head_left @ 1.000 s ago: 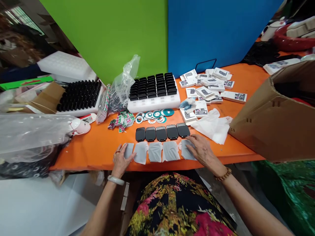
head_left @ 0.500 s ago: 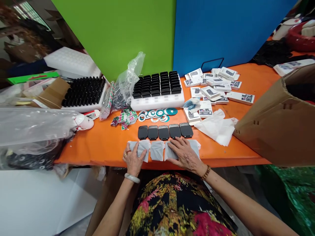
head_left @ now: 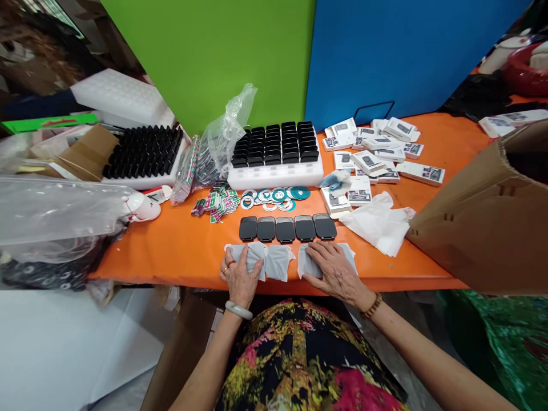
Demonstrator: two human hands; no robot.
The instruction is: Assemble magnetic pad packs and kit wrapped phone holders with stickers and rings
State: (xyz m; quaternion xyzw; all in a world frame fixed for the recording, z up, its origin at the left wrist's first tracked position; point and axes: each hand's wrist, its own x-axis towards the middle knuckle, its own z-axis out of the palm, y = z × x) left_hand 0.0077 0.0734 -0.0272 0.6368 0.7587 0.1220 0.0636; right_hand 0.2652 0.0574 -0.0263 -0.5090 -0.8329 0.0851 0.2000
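Note:
A row of small grey-white pouches [head_left: 278, 261] lies along the near edge of the orange table [head_left: 180, 251]. My left hand [head_left: 238, 277] rests flat on the left pouches with its fingers spread. On the right pouches lies my right hand [head_left: 336, 269], fingers stretched out and pressing them down. Just beyond the pouches sits a row of several flat black pads [head_left: 287, 228].
A white foam tray of black parts [head_left: 276, 154] stands behind, with round stickers [head_left: 274, 198] and green labels [head_left: 216, 204] before it. Small white boxes [head_left: 377, 151] lie at the right, beside white tissue [head_left: 379, 222] and a cardboard box [head_left: 483, 211]. Plastic bags [head_left: 55, 217] sit left.
Both hands have slid inward along the pouch row, bunching the pouches closer together. The camera view has shifted slightly.

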